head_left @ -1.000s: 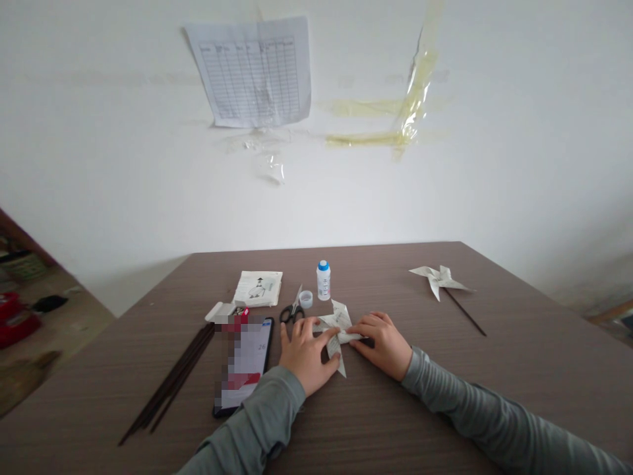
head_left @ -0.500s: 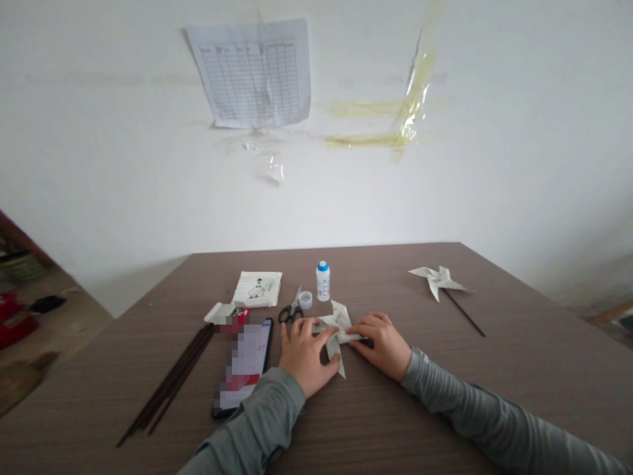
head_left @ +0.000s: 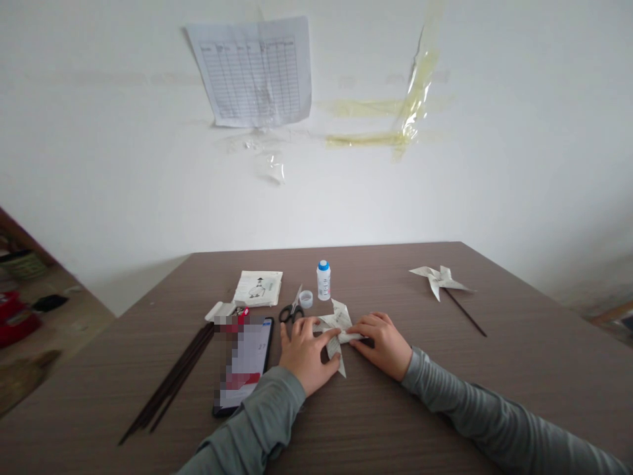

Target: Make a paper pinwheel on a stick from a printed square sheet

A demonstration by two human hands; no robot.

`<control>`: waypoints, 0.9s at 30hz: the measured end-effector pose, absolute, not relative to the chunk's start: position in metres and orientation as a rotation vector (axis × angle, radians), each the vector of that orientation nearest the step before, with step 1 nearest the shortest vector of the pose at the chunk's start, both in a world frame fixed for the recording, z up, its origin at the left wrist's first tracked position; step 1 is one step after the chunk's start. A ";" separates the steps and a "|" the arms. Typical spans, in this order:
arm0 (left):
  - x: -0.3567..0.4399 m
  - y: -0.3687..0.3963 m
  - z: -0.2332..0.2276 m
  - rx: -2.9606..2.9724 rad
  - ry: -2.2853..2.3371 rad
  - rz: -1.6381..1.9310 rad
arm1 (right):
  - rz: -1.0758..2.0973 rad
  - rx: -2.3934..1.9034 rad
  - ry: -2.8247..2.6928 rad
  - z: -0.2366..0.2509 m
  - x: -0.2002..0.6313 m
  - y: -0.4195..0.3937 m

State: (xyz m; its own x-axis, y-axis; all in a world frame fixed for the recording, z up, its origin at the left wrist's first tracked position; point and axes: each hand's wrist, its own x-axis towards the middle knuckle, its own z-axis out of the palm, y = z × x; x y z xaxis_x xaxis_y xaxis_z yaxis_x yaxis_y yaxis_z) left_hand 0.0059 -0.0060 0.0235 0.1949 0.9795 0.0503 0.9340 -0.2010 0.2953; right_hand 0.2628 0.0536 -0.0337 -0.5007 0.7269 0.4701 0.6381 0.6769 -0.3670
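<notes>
A white plaster wall (head_left: 445, 198) fills the upper view, with a printed grid sheet (head_left: 254, 71) and strips of yellowed clear tape (head_left: 395, 125) stuck to it. Below it lies a brown wood-grain table (head_left: 519, 369). On the table, from left, are a bundle of thin dark sticks (head_left: 171, 382), a flat black phone (head_left: 244, 366), a white booklet (head_left: 258, 288), black-handled scissors (head_left: 291, 310), and a small white bottle with a blue cap (head_left: 323, 280). A finished paper pinwheel on a stick (head_left: 440, 280) lies well apart to the right. Near the front middle sits a folded paper pinwheel (head_left: 336, 328) of printed paper. The left hand (head_left: 306, 355) presses flat on it, fingers spread, its grip not closed. The right hand (head_left: 383, 343) rests knuckles-up beside it, fingertips curled onto a paper blade.
</notes>
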 end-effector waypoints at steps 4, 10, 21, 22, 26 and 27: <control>0.006 -0.007 0.027 2.261 1.854 0.321 | 0.225 -1.070 -2.284 -0.033 0.263 0.054; 0.006 -0.006 0.028 2.276 1.859 0.347 | 0.199 -1.061 -2.290 -0.033 0.263 0.054; 0.003 -0.004 0.019 2.310 1.878 0.440 | 0.124 -1.004 -2.295 -0.033 0.263 0.054; 0.003 -0.004 0.019 2.311 1.867 0.442 | 0.125 -1.004 -2.292 -0.033 0.263 0.054; 0.005 -0.006 0.022 2.308 1.857 0.440 | 0.154 -1.014 -2.289 -0.032 0.262 0.054; 0.006 -0.006 0.023 2.308 1.860 0.436 | 0.165 -1.021 -2.288 -0.032 0.262 0.053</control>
State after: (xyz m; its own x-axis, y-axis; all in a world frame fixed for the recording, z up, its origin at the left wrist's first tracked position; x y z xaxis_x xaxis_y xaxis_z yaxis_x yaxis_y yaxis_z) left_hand 0.0057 -0.0059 0.0231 0.1910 0.9725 0.1332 0.9304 -0.2226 0.2911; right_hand 0.2622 0.0533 -0.0320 -0.5088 0.7084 0.4892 0.6311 0.6934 -0.3477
